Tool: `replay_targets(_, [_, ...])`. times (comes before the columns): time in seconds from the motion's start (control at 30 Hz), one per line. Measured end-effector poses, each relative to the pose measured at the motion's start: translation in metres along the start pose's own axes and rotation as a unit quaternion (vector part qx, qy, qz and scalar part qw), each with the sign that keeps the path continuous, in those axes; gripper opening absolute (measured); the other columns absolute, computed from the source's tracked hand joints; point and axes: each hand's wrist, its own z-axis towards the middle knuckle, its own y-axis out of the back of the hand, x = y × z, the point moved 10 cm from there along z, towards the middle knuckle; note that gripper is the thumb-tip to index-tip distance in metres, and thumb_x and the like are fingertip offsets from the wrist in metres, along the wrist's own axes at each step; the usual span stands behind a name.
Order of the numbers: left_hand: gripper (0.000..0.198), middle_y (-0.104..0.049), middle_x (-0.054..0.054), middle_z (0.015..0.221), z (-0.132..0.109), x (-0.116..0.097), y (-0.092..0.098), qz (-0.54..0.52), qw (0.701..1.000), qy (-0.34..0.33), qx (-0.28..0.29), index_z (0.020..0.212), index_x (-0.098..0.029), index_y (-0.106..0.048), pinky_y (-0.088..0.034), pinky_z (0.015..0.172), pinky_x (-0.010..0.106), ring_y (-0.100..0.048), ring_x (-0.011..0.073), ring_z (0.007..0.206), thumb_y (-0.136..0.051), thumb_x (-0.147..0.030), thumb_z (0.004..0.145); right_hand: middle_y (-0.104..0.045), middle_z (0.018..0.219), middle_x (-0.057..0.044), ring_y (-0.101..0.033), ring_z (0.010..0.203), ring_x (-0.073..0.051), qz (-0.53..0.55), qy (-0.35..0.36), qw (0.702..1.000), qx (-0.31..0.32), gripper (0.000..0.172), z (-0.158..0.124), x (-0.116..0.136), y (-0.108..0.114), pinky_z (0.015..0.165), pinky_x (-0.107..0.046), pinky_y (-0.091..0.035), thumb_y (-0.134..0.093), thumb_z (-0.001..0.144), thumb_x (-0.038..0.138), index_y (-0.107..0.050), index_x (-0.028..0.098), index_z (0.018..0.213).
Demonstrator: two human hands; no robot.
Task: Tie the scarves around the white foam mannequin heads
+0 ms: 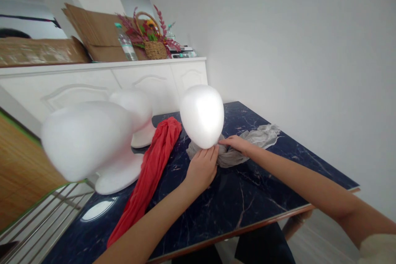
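A white foam mannequin head [201, 115] stands upright on the dark blue marbled table [247, 198]. A grey scarf [230, 157] is wrapped around its neck, and one paler end trails off to the right across the tabletop. My left hand [202, 167] is closed on the scarf at the front of the neck, just below the chin, its fingertips partly hidden in the folds. On the right side of the neck, my right hand [237, 144] grips the same scarf with its fingers bent into the cloth.
Left of my arms lies a long red scarf [154, 161], beside two more white foam heads, one near [89, 136] and one farther [136, 105]. Behind is a white cabinet [148, 78] with cardboard boxes, a bottle [126, 45] and a flower basket [155, 49]. A metal rack [52, 210] adjoins the left.
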Motion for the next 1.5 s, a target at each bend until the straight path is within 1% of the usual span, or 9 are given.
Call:
replay_targets(0.23, [0.026, -0.068, 0.012, 0.094, 0.003, 0.0, -0.009, 0.021, 0.998, -0.011, 0.052, 0.098, -0.012, -0.065, -0.053, 0.082, 0.039, -0.063, 0.0277, 0.094, -0.041, -0.009, 0.092, -0.052, 0.046, 0.002, -0.047, 0.048, -0.01, 0.028, -0.054, 0.998, 0.013, 0.02, 0.008, -0.003, -0.004, 0.046, -0.022, -0.036, -0.072, 0.066, 0.015, -0.058, 0.017, 0.052])
replay_targets(0.47, [0.018, -0.069, 0.011, 0.102, -0.004, 0.024, -0.002, -0.071, 0.994, -0.008, 0.083, 0.098, -0.016, -0.065, -0.052, 0.089, 0.038, -0.063, 0.026, 0.102, -0.049, -0.01, 0.09, -0.063, 0.055, -0.002, -0.059, 0.055, -0.014, 0.088, -0.093, 0.992, 0.015, 0.024, 0.02, -0.005, -0.007, 0.053, -0.023, -0.05, -0.076, 0.069, 0.01, -0.056, 0.017, 0.057])
replay_targets(0.67, [0.012, -0.069, 0.01, 0.101, -0.007, 0.037, -0.008, -0.13, 0.982, -0.027, 0.137, 0.098, -0.015, -0.063, -0.052, 0.09, 0.037, -0.064, 0.0256, 0.099, -0.054, -0.021, 0.093, -0.063, 0.058, -0.002, -0.06, 0.054, -0.012, 0.135, -0.124, 0.983, 0.014, 0.021, 0.024, 0.0, -0.006, 0.061, -0.024, -0.055, -0.07, 0.08, 0.008, -0.055, 0.015, 0.068])
replay_targets(0.8, [0.013, -0.068, 0.009, 0.101, -0.003, 0.037, -0.011, -0.161, 0.976, -0.048, 0.14, 0.094, -0.016, -0.062, -0.05, 0.09, 0.036, -0.063, 0.0248, 0.101, -0.054, -0.026, 0.094, -0.063, 0.061, -0.003, -0.061, 0.056, -0.012, 0.162, -0.16, 0.973, 0.025, 0.017, 0.021, -0.007, -0.007, 0.065, -0.025, -0.056, -0.054, 0.091, 0.006, -0.056, 0.014, 0.077])
replay_targets(0.97, [0.012, -0.065, 0.009, 0.109, -0.002, 0.027, -0.004, -0.18, 0.973, -0.095, 0.113, 0.098, -0.017, -0.058, -0.048, 0.094, 0.035, -0.06, 0.0232, 0.108, -0.05, -0.026, 0.096, -0.061, 0.063, -0.003, -0.059, 0.055, -0.012, 0.18, -0.197, 0.963, 0.039, 0.019, 0.018, -0.015, -0.01, 0.064, -0.025, -0.053, -0.046, 0.094, 0.008, -0.056, 0.014, 0.08])
replay_targets(1.1, [0.022, -0.067, 0.01, 0.097, -0.005, 0.037, -0.012, -0.155, 0.977, -0.033, 0.145, 0.111, -0.017, -0.055, -0.049, 0.08, 0.033, -0.065, 0.0239, 0.092, -0.045, -0.031, 0.098, -0.059, 0.062, -0.001, -0.057, 0.056, -0.012, 0.194, -0.2, 0.96, 0.035, 0.021, 0.023, -0.009, -0.01, 0.062, -0.023, -0.051, -0.042, 0.096, 0.008, -0.055, 0.015, 0.081])
replay_targets(1.3, [0.063, -0.07, 0.009, 0.088, -0.013, 0.056, -0.02, -0.093, 0.979, 0.072, 0.166, 0.136, -0.015, -0.043, -0.046, 0.066, 0.03, -0.069, 0.0271, 0.08, -0.063, -0.047, 0.087, -0.059, 0.066, 0.0, -0.056, 0.057, -0.01, 0.199, -0.174, 0.964, 0.01, 0.019, 0.036, 0.0, -0.012, 0.061, -0.023, -0.051, -0.043, 0.098, 0.01, -0.056, 0.014, 0.086])
replay_targets(1.37, [0.057, -0.071, 0.01, 0.088, -0.012, 0.061, -0.022, -0.069, 0.979, 0.096, 0.167, 0.131, -0.017, -0.049, -0.045, 0.065, 0.031, -0.07, 0.0289, 0.082, -0.062, -0.049, 0.086, -0.061, 0.073, 0.0, -0.058, 0.061, -0.01, 0.191, -0.164, 0.968, 0.002, 0.013, 0.041, -0.001, -0.014, 0.061, -0.024, -0.052, -0.05, 0.099, 0.019, -0.059, 0.013, 0.091])
replay_targets(1.5, [0.025, -0.072, 0.007, 0.084, -0.009, 0.056, -0.029, -0.066, 0.978, 0.063, 0.187, 0.092, -0.02, -0.066, -0.043, 0.067, 0.03, -0.069, 0.0266, 0.082, -0.054, -0.042, 0.092, -0.065, 0.092, -0.003, -0.063, 0.074, -0.012, 0.168, -0.137, 0.976, -0.012, 0.024, 0.053, -0.001, -0.016, 0.066, -0.028, -0.055, -0.058, 0.097, 0.035, -0.062, 0.012, 0.105])
